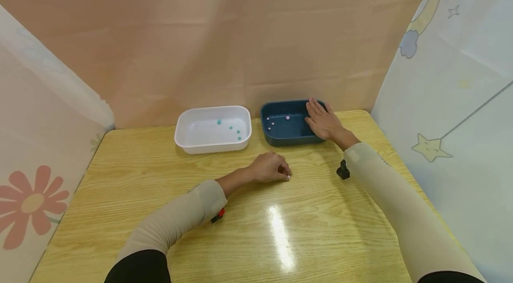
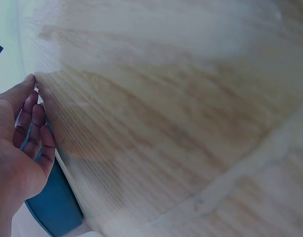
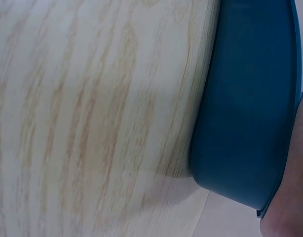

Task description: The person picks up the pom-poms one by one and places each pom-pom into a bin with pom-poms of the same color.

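Note:
In the head view, my left hand (image 1: 269, 168) is low over the table's middle, fingers curled. Its thumb and forefinger meet at the tabletop on a small pale pink bead (image 1: 288, 178). In the left wrist view the fingertips of that hand (image 2: 30, 126) come together at the wood; the bead cannot be made out there. My right hand (image 1: 323, 121) rests with straight fingers over the right end of a dark blue basin (image 1: 294, 140). Several pale pink beads (image 1: 287, 118) lie inside. The right wrist view shows the basin's outer wall (image 3: 245, 108) beside the palm.
To the left of the blue basin stands a white basin (image 1: 212, 147) with several teal beads (image 1: 219, 122) in it. Both are at the back of the wooden table (image 1: 132, 176), near a brown backdrop (image 1: 192, 51). Printed sheets hang at either side.

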The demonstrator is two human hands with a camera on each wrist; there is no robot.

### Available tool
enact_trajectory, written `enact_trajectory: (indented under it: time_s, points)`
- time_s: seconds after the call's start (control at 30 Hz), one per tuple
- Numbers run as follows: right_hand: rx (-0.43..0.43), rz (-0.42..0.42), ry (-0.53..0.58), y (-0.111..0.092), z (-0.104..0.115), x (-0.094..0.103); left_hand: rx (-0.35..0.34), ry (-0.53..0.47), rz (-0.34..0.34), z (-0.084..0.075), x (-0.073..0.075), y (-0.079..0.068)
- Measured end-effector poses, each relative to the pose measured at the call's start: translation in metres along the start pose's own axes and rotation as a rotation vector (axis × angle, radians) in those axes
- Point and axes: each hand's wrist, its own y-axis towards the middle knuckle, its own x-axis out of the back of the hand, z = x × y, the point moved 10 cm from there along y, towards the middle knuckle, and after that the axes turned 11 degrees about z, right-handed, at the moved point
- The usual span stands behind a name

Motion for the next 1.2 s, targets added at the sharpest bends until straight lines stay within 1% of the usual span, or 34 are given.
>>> enact_trajectory:
  time_s: [0.23,0.4,0.53,0.83,0.97,1.2]
  points:
    - [-0.007,0.002,-0.007,0.000,0.000,0.000,0.005,-0.011,-0.003,0.002,0.002,-0.001]
    - [-0.004,0.017,0.002,0.000,0.001,0.000,0.007,-0.004,-0.022,0.002,0.009,-0.002]
    - [-0.005,0.016,0.001,0.001,0.000,0.000,-0.004,0.002,-0.048,0.000,0.020,-0.003]
    - [-0.003,0.016,-0.001,0.003,-0.003,-0.001,-0.092,0.016,-0.131,-0.012,0.051,-0.004]
    - [-0.001,0.008,0.001,0.003,-0.003,0.000,-0.091,0.005,-0.161,-0.012,0.064,-0.007]
    - [0.000,0.007,-0.002,0.003,-0.002,0.000,-0.060,0.031,-0.202,-0.009,0.082,-0.009]
